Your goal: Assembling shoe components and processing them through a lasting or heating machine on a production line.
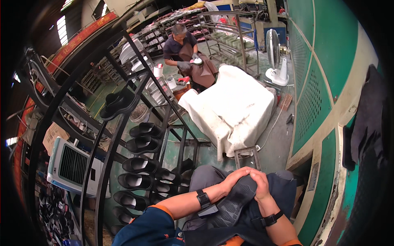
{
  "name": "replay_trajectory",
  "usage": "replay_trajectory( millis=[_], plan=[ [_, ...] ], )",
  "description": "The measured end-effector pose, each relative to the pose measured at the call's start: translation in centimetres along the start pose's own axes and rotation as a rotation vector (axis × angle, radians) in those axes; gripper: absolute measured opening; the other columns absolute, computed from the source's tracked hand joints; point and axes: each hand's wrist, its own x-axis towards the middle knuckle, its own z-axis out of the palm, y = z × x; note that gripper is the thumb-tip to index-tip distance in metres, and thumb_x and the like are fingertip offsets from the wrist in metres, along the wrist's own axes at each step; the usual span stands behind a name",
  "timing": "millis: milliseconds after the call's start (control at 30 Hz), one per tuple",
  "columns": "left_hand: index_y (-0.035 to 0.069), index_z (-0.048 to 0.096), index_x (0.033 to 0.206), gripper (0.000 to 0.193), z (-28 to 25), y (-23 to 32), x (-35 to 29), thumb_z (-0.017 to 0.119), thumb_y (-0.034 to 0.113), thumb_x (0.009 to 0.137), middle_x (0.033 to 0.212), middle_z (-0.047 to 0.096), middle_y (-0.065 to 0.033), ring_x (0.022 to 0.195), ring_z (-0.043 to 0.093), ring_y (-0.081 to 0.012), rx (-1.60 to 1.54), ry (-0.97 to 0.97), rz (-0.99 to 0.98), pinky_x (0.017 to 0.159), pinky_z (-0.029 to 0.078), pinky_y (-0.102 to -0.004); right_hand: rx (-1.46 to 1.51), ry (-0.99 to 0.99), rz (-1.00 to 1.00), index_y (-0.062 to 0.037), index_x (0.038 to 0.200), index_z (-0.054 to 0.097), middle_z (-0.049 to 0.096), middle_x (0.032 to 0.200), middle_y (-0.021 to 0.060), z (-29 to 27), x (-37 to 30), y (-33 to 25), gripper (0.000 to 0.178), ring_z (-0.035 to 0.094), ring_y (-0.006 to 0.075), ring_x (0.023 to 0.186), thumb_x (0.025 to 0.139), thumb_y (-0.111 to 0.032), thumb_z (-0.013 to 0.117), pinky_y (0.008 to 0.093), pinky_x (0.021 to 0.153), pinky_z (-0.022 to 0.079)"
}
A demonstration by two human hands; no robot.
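Note:
Across my lap lies a dark grey shoe (pixel 234 205), its ridged, patterned sole facing up. My left hand (pixel 236 179) is curled over the far end of it, fingers closed. From the other side my right hand (pixel 260 185) wraps the same end, and the fingertips of both hands meet on top. The heel end runs back toward my body, beside a small grey box (pixel 208 211) near my left wrist. Whether a foot is inside the shoe cannot be seen. Black bands with small devices circle both wrists.
A black metal rack (pixel 98 172) holding several black shoes (pixel 137 181) stands at my left. Ahead is a cloth-covered stack (pixel 234 106). A co-worker (pixel 180 47) sits beyond it, holding a shoe. A fan (pixel 277 61) and green machine (pixel 314 102) stand right.

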Motion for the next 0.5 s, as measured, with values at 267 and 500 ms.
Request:
replay_trajectory(
  millis=[267, 500],
  plan=[
    [0.006, 0.053, 0.143, 0.055, -4.1, -1.3, -2.9, 0.041, 0.048, 0.108, 0.137, 0.062, -0.0057, 0.119, 0.062, -0.0168, -0.084, 0.084, -0.146, 0.103, 0.05, -0.0313, 0.258, 0.164, 0.217, 0.0084, 0.099, 0.071, 0.073, 0.094, 0.0211, -3.8, 4.6, 0.9, 0.059, 0.071, 0.0302, 0.085, 0.093, -0.045, 0.047, 0.0376, 0.082, 0.058],
    [0.005, 0.049, 0.146, 0.051, -2.0, -5.2, -7.8, 0.03, 0.038, 0.112, 0.143, 0.059, -0.0091, 0.126, 0.061, -0.0224, 0.164, 0.123, 0.193, 0.111, 0.046, -0.0361, 0.407, 0.379, 0.38, 0.0036, 0.097, 0.07, 0.074, 0.093, 0.0204, -4.6, 7.3, 3.5, 0.058, 0.07, 0.0338, 0.084, 0.094, -0.049, 0.045, 0.0447, 0.083, 0.058]
  ],
)
